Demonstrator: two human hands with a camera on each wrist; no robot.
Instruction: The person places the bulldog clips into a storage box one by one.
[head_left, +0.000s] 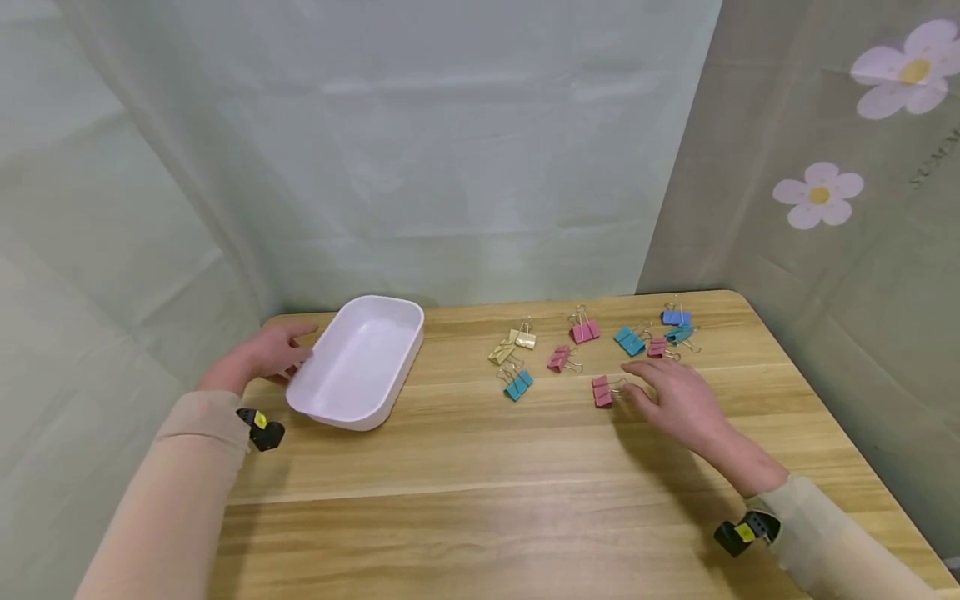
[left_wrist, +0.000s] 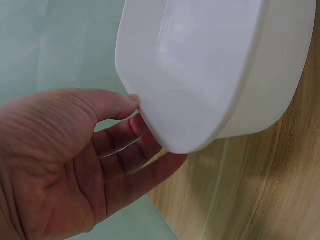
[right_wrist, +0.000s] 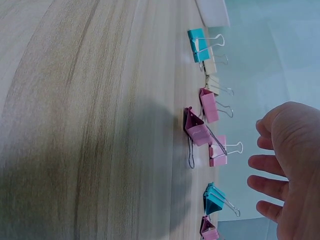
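Observation:
My left hand [head_left: 281, 354] rests against the left side of a white plastic tub [head_left: 360, 358] at the table's back left. In the left wrist view its thumb [left_wrist: 120, 102] touches the tub's wall [left_wrist: 200, 75] and the relaxed fingers lie under its corner. Hovering with spread fingers, my right hand [head_left: 656, 385] holds nothing; its fingertips are just right of a pink binder clip [head_left: 602, 391]. That clip [right_wrist: 196, 129] lies on the wood in the right wrist view, a little apart from the hand [right_wrist: 262, 165].
Several binder clips are scattered at the back right: yellow [head_left: 502, 352], cream [head_left: 524, 337], teal [head_left: 518, 384], pink [head_left: 558, 358], pink [head_left: 584, 330], teal [head_left: 630, 341], blue [head_left: 675, 317]. Green curtains close the back and sides of the wooden table [head_left: 480, 500].

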